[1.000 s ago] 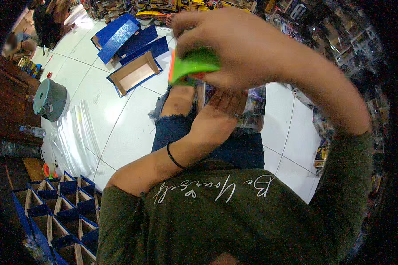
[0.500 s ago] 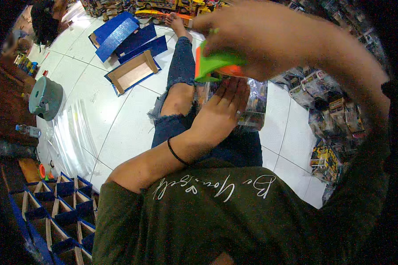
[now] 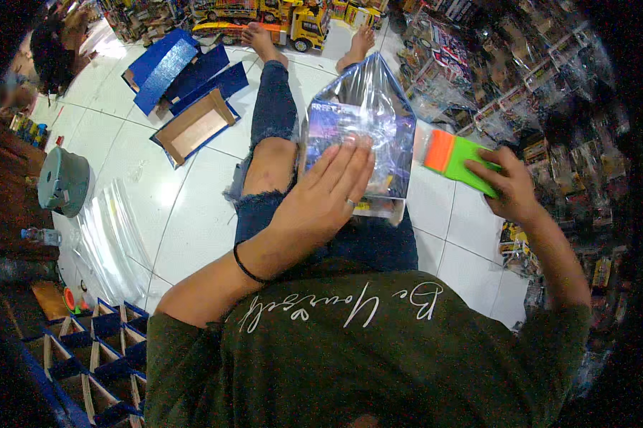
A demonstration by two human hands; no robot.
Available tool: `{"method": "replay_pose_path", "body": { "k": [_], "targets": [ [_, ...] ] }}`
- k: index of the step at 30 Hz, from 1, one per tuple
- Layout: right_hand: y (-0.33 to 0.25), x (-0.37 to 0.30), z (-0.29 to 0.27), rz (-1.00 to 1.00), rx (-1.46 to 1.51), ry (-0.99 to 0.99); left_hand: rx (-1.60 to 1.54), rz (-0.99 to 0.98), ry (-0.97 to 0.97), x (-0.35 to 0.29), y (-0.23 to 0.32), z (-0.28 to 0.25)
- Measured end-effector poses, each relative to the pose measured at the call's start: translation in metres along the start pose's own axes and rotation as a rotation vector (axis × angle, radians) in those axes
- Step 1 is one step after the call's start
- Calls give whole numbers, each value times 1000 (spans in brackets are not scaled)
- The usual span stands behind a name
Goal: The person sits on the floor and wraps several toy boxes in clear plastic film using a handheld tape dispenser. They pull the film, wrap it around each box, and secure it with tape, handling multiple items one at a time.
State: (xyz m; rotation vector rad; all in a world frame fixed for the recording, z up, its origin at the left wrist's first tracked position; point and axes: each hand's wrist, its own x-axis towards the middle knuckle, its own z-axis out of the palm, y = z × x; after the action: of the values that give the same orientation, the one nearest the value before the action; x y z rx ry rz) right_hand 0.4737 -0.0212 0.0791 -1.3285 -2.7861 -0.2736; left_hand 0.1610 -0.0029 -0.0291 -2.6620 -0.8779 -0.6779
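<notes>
A purple-blue printed box [image 3: 330, 135] wrapped in clear plastic rests over my thighs, its shiny plastic drawn to a point at the far end. My left hand [image 3: 339, 175] lies flat on its face, fingers stretched out. To the right of the box, my right hand [image 3: 508, 187] grips a green and orange tape dispenser [image 3: 467, 160] by its green end, with the orange end turned toward the box. Between dispenser and box there is a faint see-through patch; whether it is tape I cannot tell.
Blue cardboard trays [image 3: 195, 132] lie on the white tiles at the far left. Clear plastic sheets [image 3: 114, 232] and a grey-green stool [image 3: 64, 182] are left of my leg. Blue divided boxes [image 3: 97, 357] stand near left. Wrapped packages [image 3: 492, 85] pile up along the right; toy trucks [image 3: 293, 28] stand ahead.
My right hand has swung from above the box out to the right with the tape dispenser. My left hand stays on the box, whose printed face now shows more fully.
</notes>
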Motion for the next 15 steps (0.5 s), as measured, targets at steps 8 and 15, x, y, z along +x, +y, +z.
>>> {"method": "replay_pose_path", "body": {
  "k": [8, 15],
  "targets": [
    [47, -25, 186, 572, 453, 121, -235, 32, 279, 6, -10, -27],
    [41, -63, 324, 1407, 836, 258, -651, -641, 190, 25, -35, 9]
  ]
}}
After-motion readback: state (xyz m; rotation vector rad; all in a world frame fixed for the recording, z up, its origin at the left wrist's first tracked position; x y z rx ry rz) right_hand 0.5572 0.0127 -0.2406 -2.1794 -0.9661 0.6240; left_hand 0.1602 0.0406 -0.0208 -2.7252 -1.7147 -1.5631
